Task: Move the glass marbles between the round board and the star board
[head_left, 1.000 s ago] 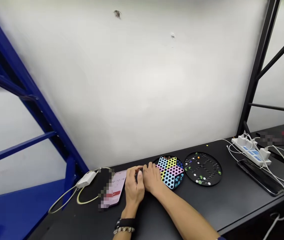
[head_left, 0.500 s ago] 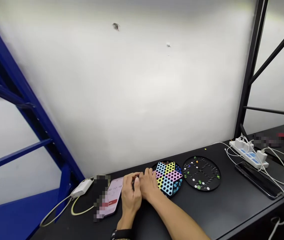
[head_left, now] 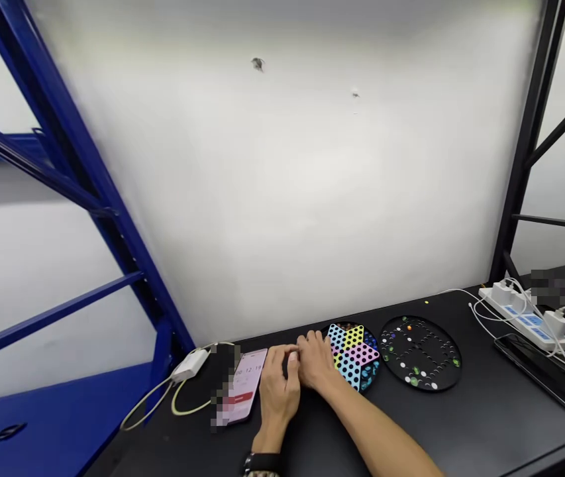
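Note:
My left hand is on the black tabletop with its fingers curled and its thumb bent in toward my right hand. My right hand presses up against it, fingers together and bent down at the left edge of a Chinese checkers board. Whatever lies between the two hands is hidden. The board is round, with a blue, yellow and pink star full of holes and coloured marbles around its rim. To its right lies a round black tray with a few green, white and orange marbles.
A phone with a running timer lies left of my hands, near a white adapter and cable. On the right are a white power strip and a dark phone. A wall rises behind the table.
The view has shifted, so everything appears farther right. Both hands stay together beside the board with little change in pose. The other person's hand at far right is out of view.

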The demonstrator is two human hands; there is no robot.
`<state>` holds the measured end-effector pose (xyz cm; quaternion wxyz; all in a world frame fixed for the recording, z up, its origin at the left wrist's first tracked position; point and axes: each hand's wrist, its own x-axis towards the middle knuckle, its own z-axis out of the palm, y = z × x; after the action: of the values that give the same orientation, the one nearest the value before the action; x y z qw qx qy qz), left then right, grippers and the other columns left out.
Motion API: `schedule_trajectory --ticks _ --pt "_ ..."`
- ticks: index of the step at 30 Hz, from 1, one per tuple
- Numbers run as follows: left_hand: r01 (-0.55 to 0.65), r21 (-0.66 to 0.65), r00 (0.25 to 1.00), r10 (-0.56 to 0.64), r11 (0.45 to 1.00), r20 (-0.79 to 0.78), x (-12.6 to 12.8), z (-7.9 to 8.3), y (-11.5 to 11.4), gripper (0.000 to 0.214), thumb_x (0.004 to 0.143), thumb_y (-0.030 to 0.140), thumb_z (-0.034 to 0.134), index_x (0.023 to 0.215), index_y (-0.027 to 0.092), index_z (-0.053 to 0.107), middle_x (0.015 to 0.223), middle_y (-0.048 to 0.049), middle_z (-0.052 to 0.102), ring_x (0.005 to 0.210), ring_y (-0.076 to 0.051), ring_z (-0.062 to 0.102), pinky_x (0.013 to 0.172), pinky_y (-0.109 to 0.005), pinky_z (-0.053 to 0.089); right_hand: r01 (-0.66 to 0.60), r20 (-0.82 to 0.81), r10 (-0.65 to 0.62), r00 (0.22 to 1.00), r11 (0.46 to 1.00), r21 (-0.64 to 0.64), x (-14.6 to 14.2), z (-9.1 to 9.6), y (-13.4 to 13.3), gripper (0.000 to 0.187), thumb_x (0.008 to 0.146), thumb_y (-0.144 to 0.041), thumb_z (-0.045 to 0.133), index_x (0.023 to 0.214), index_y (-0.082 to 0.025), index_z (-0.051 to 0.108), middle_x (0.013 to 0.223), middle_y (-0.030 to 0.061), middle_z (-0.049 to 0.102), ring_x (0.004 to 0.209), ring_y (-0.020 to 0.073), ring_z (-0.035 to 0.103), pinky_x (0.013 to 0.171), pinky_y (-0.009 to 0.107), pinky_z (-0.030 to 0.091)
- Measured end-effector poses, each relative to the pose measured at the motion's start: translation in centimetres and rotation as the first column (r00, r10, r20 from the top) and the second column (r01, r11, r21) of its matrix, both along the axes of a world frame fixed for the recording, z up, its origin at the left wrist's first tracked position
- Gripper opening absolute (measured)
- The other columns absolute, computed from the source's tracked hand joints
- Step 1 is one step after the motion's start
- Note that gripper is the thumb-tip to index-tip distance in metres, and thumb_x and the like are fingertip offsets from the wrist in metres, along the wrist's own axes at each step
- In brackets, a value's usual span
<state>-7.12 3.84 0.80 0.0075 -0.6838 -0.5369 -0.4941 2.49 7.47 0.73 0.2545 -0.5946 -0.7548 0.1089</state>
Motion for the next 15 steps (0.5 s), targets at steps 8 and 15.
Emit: schedule_trajectory --ticks 8,15 --pt "-0.189 -0.349 0.954 0.086 0.918 -0.288 0.8 -0.9 0.1 0.024 0.088 0.036 0.047 0.101 0.025 0.064 0.106 -0.0062 0.066 0.101 -0.028 0.059 0.084 -0.042 0.046 0.069 -0.032 -0.067 0.997 0.996 0.06 13.3 1.5 -3.7 0.014 0.09 -0.03 0.048 0.084 -0.022 0.059 0.099 0.004 0.063 0.097 0.0206 0.055 0.084 0.034 0.036" --pt "-0.174 -0.375 0.953 0.06 0.911 -0.298 1.7 -0.6 0.0 0.026 0.091 0.035 0.044 0.106 0.024 0.062 0.111 -0.0069 0.064 0.104 -0.026 0.057 0.086 -0.041 0.042 0.172 0.171 -0.166 0.971 0.985 -0.019 23.9 -1.3 -8.6 0.034 0.084 -0.05 0.058 0.104 -0.022 0.057 0.107 0.0082 0.06 0.101 0.0264 0.055 0.083 0.036 0.04"
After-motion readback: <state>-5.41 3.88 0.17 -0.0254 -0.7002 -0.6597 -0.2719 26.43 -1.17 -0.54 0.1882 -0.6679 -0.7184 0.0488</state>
